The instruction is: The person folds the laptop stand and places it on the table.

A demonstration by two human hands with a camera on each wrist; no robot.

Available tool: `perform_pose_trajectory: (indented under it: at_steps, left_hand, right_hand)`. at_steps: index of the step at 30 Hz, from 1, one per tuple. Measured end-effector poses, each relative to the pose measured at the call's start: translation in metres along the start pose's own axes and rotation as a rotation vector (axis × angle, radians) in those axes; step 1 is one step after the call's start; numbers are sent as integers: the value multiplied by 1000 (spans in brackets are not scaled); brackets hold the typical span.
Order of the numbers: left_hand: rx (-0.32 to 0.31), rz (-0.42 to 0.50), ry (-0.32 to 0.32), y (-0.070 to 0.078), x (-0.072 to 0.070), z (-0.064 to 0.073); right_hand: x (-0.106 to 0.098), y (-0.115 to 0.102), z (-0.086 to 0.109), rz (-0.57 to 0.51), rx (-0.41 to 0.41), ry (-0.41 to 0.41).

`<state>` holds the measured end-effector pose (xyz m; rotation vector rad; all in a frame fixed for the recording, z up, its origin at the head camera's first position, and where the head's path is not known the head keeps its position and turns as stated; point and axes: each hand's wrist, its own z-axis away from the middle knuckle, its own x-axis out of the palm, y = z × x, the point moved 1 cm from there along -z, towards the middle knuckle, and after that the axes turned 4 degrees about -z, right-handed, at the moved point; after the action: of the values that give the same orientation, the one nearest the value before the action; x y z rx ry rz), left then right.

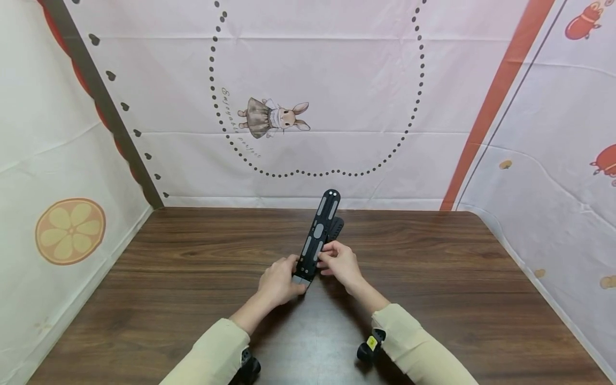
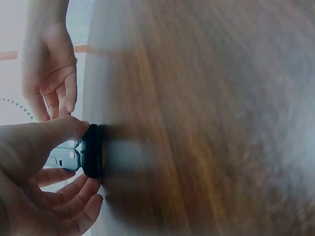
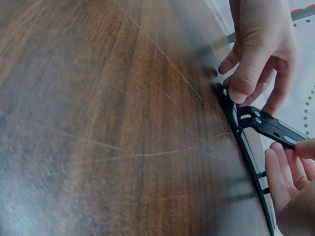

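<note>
A black folding laptop stand (image 1: 318, 231) with grey pads lies tilted over the table, its long arm pointing away. At its near end, my left hand (image 1: 278, 282) grips it between thumb and fingers; the left wrist view shows them around the dark end piece (image 2: 90, 152). My right hand (image 1: 340, 266) pinches the stand's right edge partway along. In the right wrist view, one arm (image 3: 275, 129) angles up from the long bar (image 3: 250, 158) near the table. A short black piece (image 1: 336, 229) juts out on the right side.
The dark wood table (image 1: 192, 251) runs back to a white printed cloth (image 1: 337, 80) with a rabbit figure. Similar cloths hang at the left (image 1: 29, 160) and right (image 1: 553, 176). Black wrist cameras (image 1: 369, 347) sit beneath the pale sleeves (image 1: 418, 342).
</note>
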<state>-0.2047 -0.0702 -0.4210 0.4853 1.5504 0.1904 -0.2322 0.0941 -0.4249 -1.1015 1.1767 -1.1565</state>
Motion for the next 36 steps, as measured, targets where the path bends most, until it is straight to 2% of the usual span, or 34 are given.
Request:
perform_pose_trajectory:
  at_steps: [9,18,22,29,36]
  left_hand:
    - [52,8,-7,-8,-3,-5]
    - [56,-1,-28,-14,-8,-7]
    - [53,-5,-26,-17,-9,-7]
    - [70,-7,-38,-20,-10,-8]
    - [89,-8,-46,-22,-12,-10]
  right_hand:
    - [1,1,-2,14,-27,-23]
    - [-8,-2,3,125,-96,-119]
    - [-17,-4,1,173,-126,-128]
    - [-34,-12,-13,392,-316,-78]
    - [-54,-28,-23,465,-441,-51]
